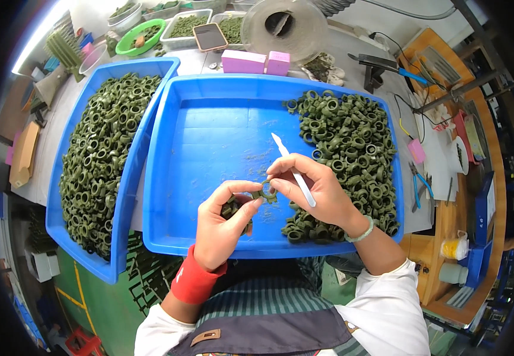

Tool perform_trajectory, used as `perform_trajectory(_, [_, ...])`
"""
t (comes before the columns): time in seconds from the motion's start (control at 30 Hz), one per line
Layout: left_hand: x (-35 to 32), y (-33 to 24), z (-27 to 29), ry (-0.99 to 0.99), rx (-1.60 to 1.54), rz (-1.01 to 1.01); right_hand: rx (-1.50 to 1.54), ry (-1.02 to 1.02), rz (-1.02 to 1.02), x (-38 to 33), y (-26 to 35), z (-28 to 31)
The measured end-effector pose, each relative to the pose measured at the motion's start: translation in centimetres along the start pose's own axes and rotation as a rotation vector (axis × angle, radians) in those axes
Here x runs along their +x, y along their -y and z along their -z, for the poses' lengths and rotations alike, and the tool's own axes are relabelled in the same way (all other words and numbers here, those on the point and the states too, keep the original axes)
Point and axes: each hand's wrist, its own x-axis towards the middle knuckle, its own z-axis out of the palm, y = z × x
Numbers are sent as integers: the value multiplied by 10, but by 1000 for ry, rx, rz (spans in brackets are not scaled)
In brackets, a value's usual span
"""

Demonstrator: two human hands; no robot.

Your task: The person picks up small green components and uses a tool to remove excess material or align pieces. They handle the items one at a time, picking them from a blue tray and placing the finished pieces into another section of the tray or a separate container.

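Left hand (223, 223) was clamped on ring (270, 197) over tray (209, 127), right hand (319, 185) pinched together at ring's 1 o'clock, clasping white tool (303, 186) pointed toward 11 o'clock, ring pile (349, 142) lay at tray's 3 o'clock.

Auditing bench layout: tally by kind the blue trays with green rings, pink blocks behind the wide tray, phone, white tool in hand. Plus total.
Blue trays: 2
Pink blocks: 2
Phone: 1
White tool, right hand: 1
Total: 6, excluding green rings, too heaped to count
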Motion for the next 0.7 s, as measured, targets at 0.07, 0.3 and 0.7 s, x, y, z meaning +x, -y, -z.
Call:
perform_trajectory(0.07, [2,2,0,16,-5,-15,-3,-21,16,-1,1,1])
perform_trajectory(0.3, [6,-10,-9,42,1,29,-38,-153,131,-15,2,0])
perform_trajectory(0.7, [1,0,-27,290,-14,21,-256,-408,169,-76,15,-14])
